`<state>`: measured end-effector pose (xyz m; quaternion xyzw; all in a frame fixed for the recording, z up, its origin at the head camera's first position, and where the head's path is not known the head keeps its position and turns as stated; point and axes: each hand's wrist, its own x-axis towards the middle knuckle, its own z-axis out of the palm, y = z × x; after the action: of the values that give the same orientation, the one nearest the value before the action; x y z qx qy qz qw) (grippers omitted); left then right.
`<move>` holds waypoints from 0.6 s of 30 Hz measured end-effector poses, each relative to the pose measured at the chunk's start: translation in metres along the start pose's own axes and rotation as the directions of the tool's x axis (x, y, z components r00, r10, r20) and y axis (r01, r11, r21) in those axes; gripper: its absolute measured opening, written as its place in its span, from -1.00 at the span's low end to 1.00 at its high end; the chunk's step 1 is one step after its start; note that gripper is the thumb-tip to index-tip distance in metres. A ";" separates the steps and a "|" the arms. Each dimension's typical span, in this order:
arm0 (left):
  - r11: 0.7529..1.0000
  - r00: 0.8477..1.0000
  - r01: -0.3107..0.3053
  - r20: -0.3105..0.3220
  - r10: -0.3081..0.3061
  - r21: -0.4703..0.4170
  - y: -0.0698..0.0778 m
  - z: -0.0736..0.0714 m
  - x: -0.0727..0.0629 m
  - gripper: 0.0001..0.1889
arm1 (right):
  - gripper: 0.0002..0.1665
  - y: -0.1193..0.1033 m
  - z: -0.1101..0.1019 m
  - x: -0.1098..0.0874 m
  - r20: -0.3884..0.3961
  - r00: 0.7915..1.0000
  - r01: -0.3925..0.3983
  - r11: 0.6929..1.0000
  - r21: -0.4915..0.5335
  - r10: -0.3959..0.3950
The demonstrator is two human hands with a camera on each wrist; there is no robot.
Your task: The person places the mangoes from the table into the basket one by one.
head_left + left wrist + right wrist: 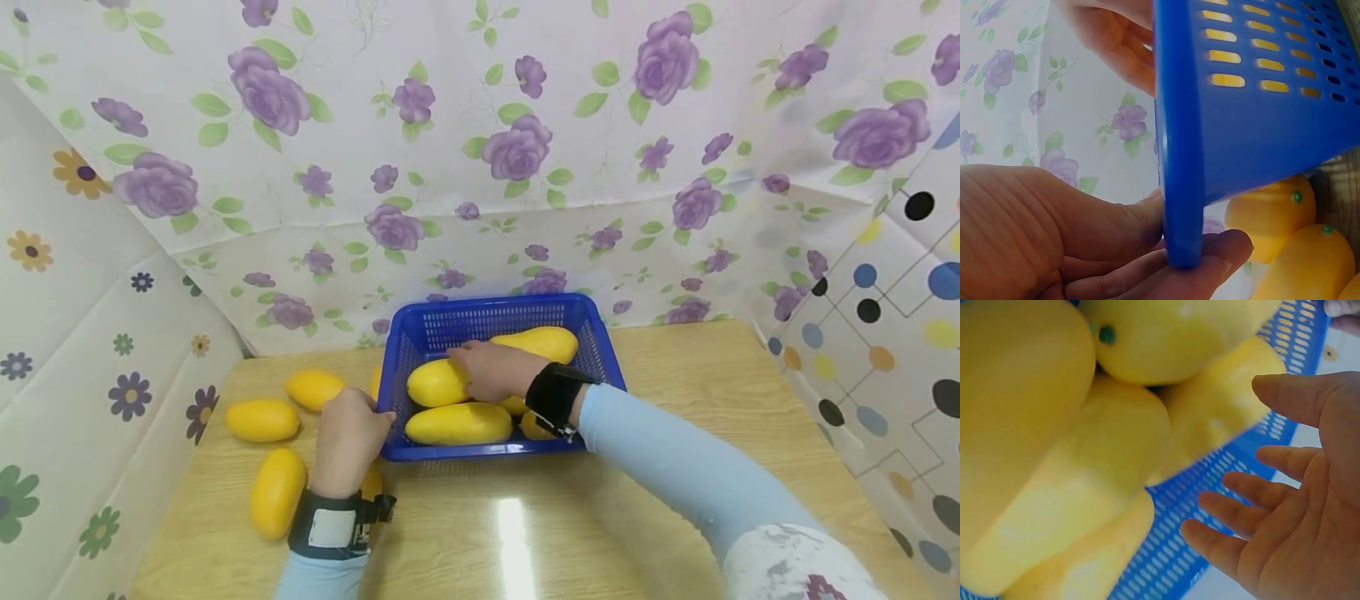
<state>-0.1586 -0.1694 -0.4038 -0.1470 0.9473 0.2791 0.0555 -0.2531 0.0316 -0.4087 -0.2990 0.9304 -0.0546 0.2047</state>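
Observation:
A blue plastic basket (487, 452) with slotted sides stands at the back of the table, holding several oblong yellow melons (459, 423). My left hand (348, 442) pinches the basket's left rim; the left wrist view shows the thumb (1110, 219) on one side of the blue rim (1182, 144) and fingers on the other. My right hand (495, 371) reaches over the basket, overlapping the melons in the head view. In the right wrist view its fingers (1235, 512) are spread and extended beside the yellow melons (1129, 437), gripping nothing.
Several loose yellow melons (262, 420) lie on the wooden table (600, 517) left of the basket, some close by its left wall and partly hidden by my left hand. A flowered sheet (465, 167) hangs behind the basket; patterned sheets line both sides.

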 end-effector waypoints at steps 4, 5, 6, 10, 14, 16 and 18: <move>1.000 1.000 0.001 0.004 -0.001 -0.005 0.000 0.000 0.001 -0.76 | -0.25 0.016 -0.016 -0.014 -0.022 0.999 -0.049 0.998 0.040 0.050; 1.000 1.000 0.001 0.003 -0.001 -0.007 0.000 0.000 0.000 -0.76 | -0.25 0.022 -0.019 -0.018 -0.039 0.997 -0.067 0.997 0.043 0.069; 1.000 1.000 0.000 0.002 0.000 -0.007 0.000 0.000 0.001 -0.77 | -0.25 0.028 -0.023 -0.022 -0.056 0.994 -0.089 0.995 0.044 0.091; 1.000 1.000 -0.007 -0.002 0.007 -0.010 0.000 0.000 0.000 -0.77 | -0.21 0.060 -0.033 -0.038 -0.142 0.972 -0.182 0.982 0.059 0.189; 1.000 1.000 -0.020 -0.005 0.020 -0.008 0.000 0.000 -0.001 -0.77 | -0.15 0.091 -0.038 -0.058 -0.217 0.938 -0.251 0.960 0.122 0.272; 1.000 1.000 -0.027 -0.006 0.027 -0.007 0.000 0.000 -0.002 -0.77 | -0.13 0.104 -0.038 -0.067 -0.235 0.916 -0.289 0.942 0.172 0.325; 0.999 0.999 -0.033 -0.008 0.033 -0.007 0.000 0.000 -0.002 -0.76 | -0.14 0.114 -0.037 -0.076 -0.247 0.902 -0.307 0.928 0.210 0.355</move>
<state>-0.1566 -0.1684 -0.4033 -0.1326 0.9488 0.2829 0.0466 -0.2733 0.1683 -0.3739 -0.1071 0.9794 -0.1380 0.1011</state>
